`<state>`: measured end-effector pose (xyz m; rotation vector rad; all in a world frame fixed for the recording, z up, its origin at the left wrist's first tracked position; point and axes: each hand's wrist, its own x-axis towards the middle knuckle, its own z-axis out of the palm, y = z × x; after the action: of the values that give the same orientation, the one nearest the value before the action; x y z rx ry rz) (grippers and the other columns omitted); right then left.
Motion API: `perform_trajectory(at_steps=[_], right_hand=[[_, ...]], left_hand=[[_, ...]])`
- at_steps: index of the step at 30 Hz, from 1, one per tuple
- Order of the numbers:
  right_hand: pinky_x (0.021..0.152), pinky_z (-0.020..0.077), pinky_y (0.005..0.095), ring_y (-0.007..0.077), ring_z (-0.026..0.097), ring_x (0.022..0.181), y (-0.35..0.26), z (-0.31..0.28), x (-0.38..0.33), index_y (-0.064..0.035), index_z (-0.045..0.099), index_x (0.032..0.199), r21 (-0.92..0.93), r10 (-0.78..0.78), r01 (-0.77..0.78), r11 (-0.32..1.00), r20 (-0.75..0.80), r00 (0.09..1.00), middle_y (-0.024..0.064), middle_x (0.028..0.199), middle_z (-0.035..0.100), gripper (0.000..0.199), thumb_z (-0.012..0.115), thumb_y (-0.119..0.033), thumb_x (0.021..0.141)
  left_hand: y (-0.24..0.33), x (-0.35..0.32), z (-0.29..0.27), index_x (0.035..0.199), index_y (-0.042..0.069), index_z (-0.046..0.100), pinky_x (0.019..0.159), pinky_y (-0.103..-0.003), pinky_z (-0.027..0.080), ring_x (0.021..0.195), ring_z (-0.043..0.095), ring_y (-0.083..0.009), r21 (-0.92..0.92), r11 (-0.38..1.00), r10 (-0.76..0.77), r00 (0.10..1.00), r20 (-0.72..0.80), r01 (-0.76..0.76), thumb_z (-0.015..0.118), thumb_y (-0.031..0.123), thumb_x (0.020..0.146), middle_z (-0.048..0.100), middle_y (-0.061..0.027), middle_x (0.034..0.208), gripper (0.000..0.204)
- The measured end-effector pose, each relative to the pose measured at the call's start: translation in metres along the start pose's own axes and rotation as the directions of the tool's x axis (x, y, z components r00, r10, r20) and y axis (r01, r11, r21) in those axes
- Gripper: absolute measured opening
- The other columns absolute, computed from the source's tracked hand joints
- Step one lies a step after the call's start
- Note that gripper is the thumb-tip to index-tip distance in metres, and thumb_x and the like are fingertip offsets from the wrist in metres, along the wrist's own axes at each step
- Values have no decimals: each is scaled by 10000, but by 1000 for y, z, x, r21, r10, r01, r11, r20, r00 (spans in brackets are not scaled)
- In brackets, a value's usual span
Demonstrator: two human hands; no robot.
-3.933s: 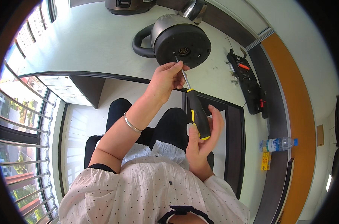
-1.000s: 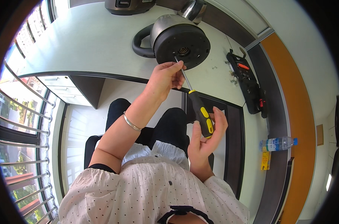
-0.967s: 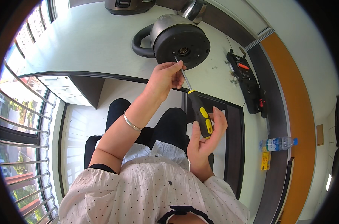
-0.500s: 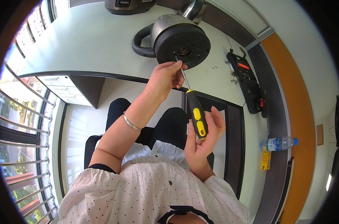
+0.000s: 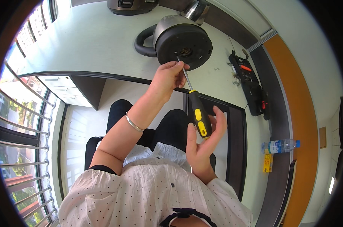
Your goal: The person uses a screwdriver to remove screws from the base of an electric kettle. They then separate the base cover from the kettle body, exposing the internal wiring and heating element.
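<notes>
An electric kettle (image 5: 167, 32) lies on its side on the table, its round black base (image 5: 194, 38) facing me and its black handle at the left. Pinched in my left hand (image 5: 171, 73) is the metal shaft of a black-and-yellow screwdriver (image 5: 198, 111), close to the tip. That tip meets the lower part of the base, near a small hole; whether it sits in the hole, I cannot tell. Around the lower end of the screwdriver's handle, my right hand (image 5: 203, 147) is open, thumb and index finger spread. Some of its fingers are partly hidden behind the handle.
At the right lies a black tool case (image 5: 250, 85) with red-handled tools, small metal bits beside it. A water bottle (image 5: 279, 146) and a yellow packet (image 5: 267, 162) are farther right. A dark appliance (image 5: 131, 6) and a shiny metal vessel (image 5: 195, 10) stand at the back.
My right hand has loosened, its thumb and index finger moving away from the screwdriver's handle. The left hand keeps its pinch on the shaft. The kettle looks nearly unmoved.
</notes>
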<state>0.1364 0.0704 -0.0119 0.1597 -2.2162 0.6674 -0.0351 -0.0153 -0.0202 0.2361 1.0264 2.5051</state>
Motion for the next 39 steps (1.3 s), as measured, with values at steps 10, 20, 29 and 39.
perform_trajectory(at_steps=[10,20,29,39], right_hand=[[682,480,280,240,580,803,6,8,0,43,489,1190,142,-27,31,989,-31,999,178,986,561,463,693,-28,781],[814,462,324,272,532,994,2,7,1,12,502,1166,100,-59,60,993,-18,998,191,1135,484,427,657,46,770],[824,458,303,267,519,1010,-2,20,-1,1,506,1180,413,109,-77,907,-55,992,186,1194,439,509,713,43,717],[712,486,276,263,569,931,-1,13,2,-9,564,1108,171,-131,117,978,70,989,181,1167,497,438,701,84,703]], left_hand=[[5,-1,-6,869,6,569,503,-249,371,499,452,-126,-24,1000,-9,1000,11,9,498,238,939,502,-25,570,253],[8,-2,-10,887,15,569,503,-238,386,510,478,-113,-22,1000,-5,1000,0,5,530,249,926,528,-24,602,241],[7,-1,-11,894,11,571,496,-234,393,496,469,-106,-29,1000,0,1000,-2,0,516,245,936,520,-19,593,244],[11,-4,-12,893,12,583,485,-229,386,480,459,-98,-37,999,-36,999,-34,35,537,263,923,527,-16,609,257]])
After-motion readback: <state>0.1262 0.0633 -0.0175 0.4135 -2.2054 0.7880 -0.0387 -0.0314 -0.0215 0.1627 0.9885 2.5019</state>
